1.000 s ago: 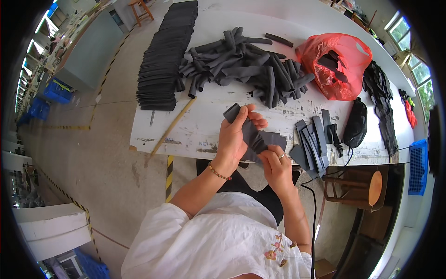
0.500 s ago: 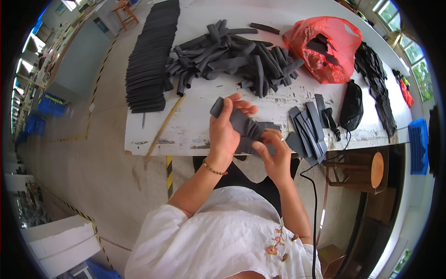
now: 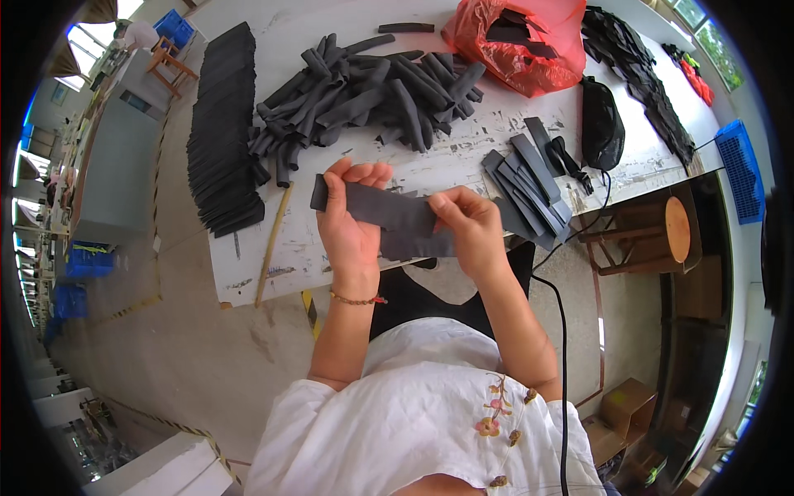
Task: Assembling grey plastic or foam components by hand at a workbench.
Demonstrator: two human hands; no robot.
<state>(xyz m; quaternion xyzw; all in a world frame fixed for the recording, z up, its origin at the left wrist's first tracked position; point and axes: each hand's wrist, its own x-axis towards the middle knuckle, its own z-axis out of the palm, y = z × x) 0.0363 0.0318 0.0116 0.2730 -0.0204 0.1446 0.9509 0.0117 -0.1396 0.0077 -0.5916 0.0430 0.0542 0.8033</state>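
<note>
Head view: dark strip (image 3: 393, 208) across left hand (image 3: 351, 225), pinched by right hand (image 3: 473, 223).

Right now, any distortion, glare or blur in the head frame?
Head view throughout: fisheye curves the white worktable and blackens the corners; upper left windows wash out; red plastic bag carries highlights; left hand, right hand and dark grey strip look fairly sharp.

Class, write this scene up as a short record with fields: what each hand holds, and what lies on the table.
Left hand: thumb over the left end of a dark grey strip
Right hand: pinching the strip's other end
White table, left: long row of dark pieces, wooden stick
Table, middle: heap of dark, rolled-looking pieces
Table, right: pile of flat dark strips, black pouch
Table, beyond that pile: red plastic bag
</note>
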